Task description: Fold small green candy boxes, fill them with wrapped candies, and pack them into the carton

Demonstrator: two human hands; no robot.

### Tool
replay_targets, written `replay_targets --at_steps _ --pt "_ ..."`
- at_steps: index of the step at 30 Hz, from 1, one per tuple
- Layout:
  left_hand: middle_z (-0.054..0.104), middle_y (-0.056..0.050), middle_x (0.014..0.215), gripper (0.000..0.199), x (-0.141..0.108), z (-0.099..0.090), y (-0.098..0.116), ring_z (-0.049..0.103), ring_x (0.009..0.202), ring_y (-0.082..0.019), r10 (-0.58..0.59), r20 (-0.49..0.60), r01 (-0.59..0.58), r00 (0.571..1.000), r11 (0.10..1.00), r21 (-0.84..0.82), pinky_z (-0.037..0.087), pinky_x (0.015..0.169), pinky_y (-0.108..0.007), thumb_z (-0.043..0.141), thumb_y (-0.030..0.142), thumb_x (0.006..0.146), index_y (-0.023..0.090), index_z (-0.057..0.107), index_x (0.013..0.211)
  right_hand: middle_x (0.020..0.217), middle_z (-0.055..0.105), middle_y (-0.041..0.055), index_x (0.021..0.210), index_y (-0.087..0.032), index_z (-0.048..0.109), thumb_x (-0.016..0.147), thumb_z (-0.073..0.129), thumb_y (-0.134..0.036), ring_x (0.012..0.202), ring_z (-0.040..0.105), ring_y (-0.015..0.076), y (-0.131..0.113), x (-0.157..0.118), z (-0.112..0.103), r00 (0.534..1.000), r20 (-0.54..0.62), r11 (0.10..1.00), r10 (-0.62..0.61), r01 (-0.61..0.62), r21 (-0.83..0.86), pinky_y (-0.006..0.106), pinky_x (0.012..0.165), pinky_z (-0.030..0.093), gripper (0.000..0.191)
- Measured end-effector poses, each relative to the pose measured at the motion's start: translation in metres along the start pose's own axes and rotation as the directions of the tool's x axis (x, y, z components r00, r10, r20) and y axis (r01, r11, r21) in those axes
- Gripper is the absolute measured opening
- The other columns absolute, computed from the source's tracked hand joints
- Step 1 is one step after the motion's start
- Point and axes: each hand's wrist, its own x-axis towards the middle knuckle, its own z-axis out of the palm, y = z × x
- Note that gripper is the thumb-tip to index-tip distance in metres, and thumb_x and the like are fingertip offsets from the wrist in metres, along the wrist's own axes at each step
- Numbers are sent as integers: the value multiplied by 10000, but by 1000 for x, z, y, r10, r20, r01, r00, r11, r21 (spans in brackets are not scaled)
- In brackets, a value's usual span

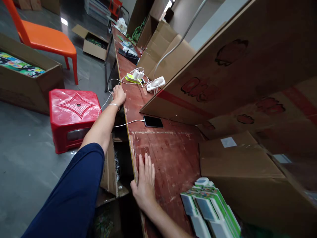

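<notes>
My left hand (119, 96), with a bracelet on the wrist, is at the left edge of the reddish-brown table (170, 148). Its fingers are curled, and what they hold, if anything, is hidden. A white cable (106, 101) runs right beside them. My right hand (145, 185) lies flat on the tabletop with its fingers stretched out and the thumb at the edge. Between the hands, a dark-screened phone (153, 121) lies with a white cable plugged in. Beyond my left hand are a small white fan (156, 84) and a yellow-green power strip (133, 78) with white chargers.
Stacked green-and-white printed pieces (210, 208) stand at lower right beside a cardboard box (237, 158). A large cardboard panel (198, 89) leans over the table's right side. On the floor at left are a red stool (74, 105), an orange chair (47, 36) and open boxes (95, 49).
</notes>
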Motion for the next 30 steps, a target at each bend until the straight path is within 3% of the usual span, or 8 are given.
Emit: replay_targets --at_steps 5,8,11,17,20,24,30 --pt "285 -182 1741 547 29 13 23 291 1579 -361 145 43 -146 989 989 36 248 1263 -619 231 109 1025 85 473 1515 1796 53 139 1706 -194 116 666 534 -38 1661 61 377 1 -1 -3 999 52 1000 -11 11 2 714 1284 196 1132" --pt "235 -192 1760 587 46 27 31 296 1577 -385 224 88 -229 971 972 50 154 1288 -632 222 104 1019 36 420 1567 1794 34 133 1707 -189 123 649 538 -37 1656 61 397 0 -1 -7 996 84 1000 -15 14 12 727 1278 204 1146" --pt "187 -239 1761 633 64 43 34 343 1553 -410 249 121 -261 961 960 98 171 1271 -640 228 103 1008 -5 296 1627 1790 -6 117 1709 -218 93 629 537 -41 1646 75 425 -1 -2 -12 995 97 1000 -26 24 21 758 1257 223 1181" --pt "414 -308 1625 658 87 65 40 350 1521 -412 205 91 -216 975 967 137 238 1235 -614 327 158 1002 -33 225 1623 1787 -9 113 1707 -224 14 635 520 -40 1647 73 413 -1 -4 -13 990 134 999 -40 37 20 761 1255 226 1199" --pt "474 -294 1571 616 89 64 46 369 1482 -411 157 53 -162 986 979 126 272 1219 -595 427 225 995 7 365 1567 1787 -15 114 1708 -197 53 621 535 -62 1648 69 419 1 -4 -10 992 125 1000 -27 25 15 753 1263 214 1196" --pt "567 -259 1474 434 83 56 50 416 1444 -413 165 124 -175 979 982 74 300 1195 -585 403 200 1002 50 654 1323 1789 -12 118 1706 -191 88 618 537 -61 1650 72 413 1 -2 -9 989 149 1000 -19 18 4 744 1270 205 1184" --pt "635 -244 1402 395 44 42 48 480 1412 -407 209 179 -218 962 975 34 351 1163 -568 439 194 999 98 714 1266 1793 65 124 1699 -192 182 617 538 -39 1657 99 379 -3 2 -10 993 120 1000 11 -10 -1 718 1284 197 1148"
